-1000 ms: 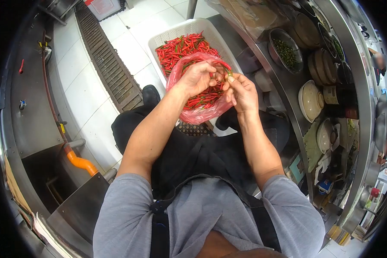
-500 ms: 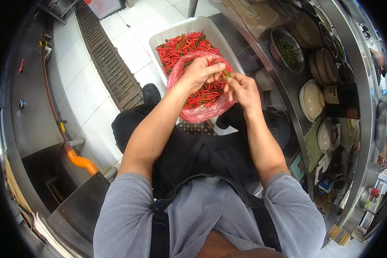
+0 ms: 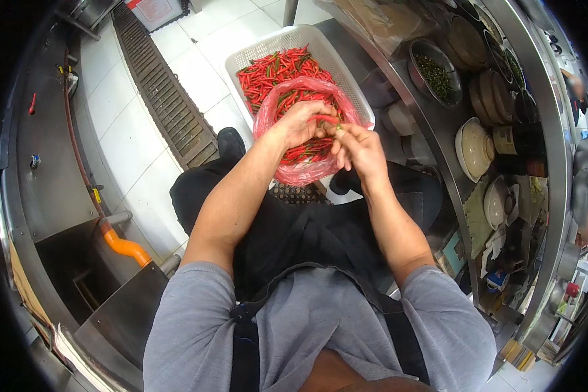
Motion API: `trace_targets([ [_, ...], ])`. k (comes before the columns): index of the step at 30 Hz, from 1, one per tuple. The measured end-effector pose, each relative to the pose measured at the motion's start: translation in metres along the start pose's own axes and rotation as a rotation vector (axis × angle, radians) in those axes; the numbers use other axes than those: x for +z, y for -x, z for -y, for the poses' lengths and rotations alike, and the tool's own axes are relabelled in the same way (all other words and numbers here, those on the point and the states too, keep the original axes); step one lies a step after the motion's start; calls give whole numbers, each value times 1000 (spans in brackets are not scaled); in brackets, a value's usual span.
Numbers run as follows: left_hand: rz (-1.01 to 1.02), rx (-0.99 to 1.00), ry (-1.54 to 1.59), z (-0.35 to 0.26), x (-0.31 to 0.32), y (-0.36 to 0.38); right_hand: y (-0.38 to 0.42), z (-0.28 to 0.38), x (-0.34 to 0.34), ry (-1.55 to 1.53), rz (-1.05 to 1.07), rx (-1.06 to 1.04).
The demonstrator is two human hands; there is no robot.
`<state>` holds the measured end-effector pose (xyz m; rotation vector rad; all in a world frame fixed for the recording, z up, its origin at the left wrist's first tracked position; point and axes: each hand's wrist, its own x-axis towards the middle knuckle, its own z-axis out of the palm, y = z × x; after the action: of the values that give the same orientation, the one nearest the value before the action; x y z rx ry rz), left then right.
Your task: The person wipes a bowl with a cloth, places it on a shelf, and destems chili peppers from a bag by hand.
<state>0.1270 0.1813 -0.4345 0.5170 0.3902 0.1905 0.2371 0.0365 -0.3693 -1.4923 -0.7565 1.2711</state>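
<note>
Over a pink plastic bag [image 3: 305, 174] of red chilies, my left hand [image 3: 302, 124] holds a red chili [image 3: 324, 118] by its fingers. My right hand [image 3: 361, 147] pinches the green stem end of that same chili, its other fingers curled. The bag lies open at the near end of a white perforated basket [image 3: 340, 57]. More red chilies [image 3: 273, 73], a few of them green, fill the basket beyond the bag.
A metal shelf at the right bears a bowl of chopped greens [image 3: 436, 78], a cream bowl [image 3: 475, 151] and stacked dishes. A floor grate [image 3: 157, 85] runs at the left, beside a steel counter [image 3: 42, 163] with an orange pipe [image 3: 125, 246].
Both hands have shifted slightly down, and the right one has turned. A red chili now shows between them, where a greenish stem end showed before.
</note>
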Motion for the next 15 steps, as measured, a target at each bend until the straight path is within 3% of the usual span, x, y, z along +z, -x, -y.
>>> trace_targets([
  [1, -1, -4, 2, 1, -3, -1, 0, -2, -4, -70, -79, 9],
  [3, 194, 43, -112, -3, 3, 0, 1, -6, -12, -184, -161, 5],
  [15, 87, 154, -459, -4, 21, 4, -3, -13, -20, 23, -180, 39],
])
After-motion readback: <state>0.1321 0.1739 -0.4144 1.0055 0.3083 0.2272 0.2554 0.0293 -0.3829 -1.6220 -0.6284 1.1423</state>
